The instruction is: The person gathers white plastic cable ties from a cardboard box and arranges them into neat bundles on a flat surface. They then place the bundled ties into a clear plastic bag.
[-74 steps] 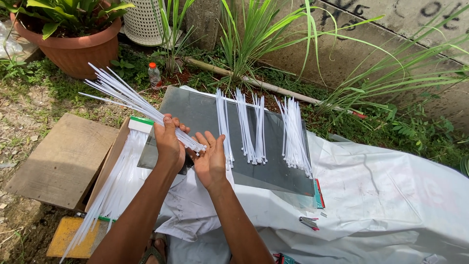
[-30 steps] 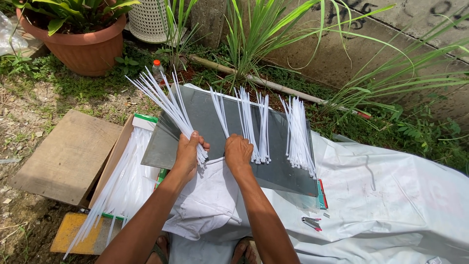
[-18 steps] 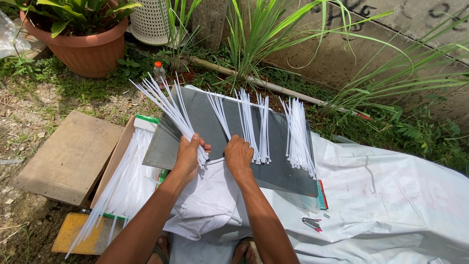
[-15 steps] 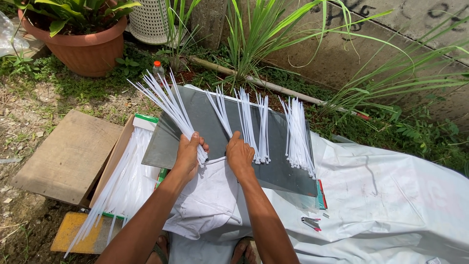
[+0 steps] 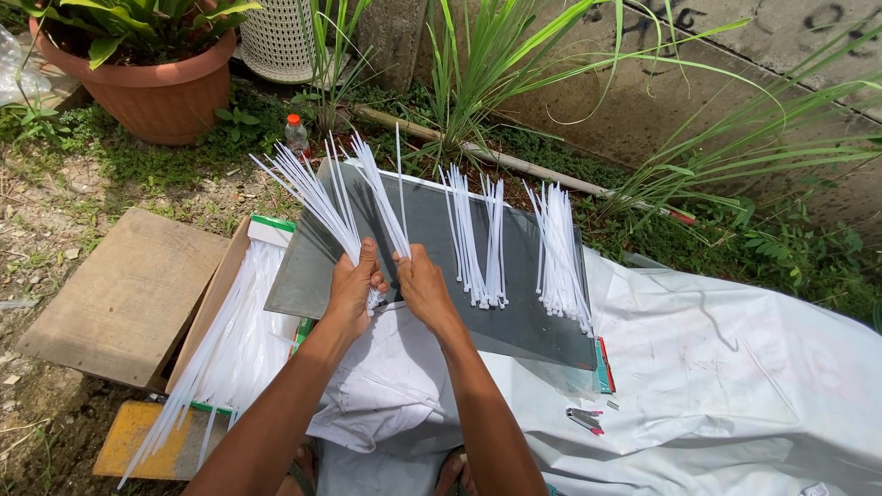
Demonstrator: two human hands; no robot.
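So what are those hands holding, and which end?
Both hands, left hand and right hand, grip a bunch of white plastic strips at its lower end; the upper ends fan out over the grey board.

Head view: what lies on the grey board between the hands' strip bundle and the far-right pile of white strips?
In the head view, one more pile of white strips lies on the grey board, between the bundle in the hands and the right-most pile.

White strips smooth glossy plastic; grey board matt; sheet maybe woven plastic; pot terracotta.
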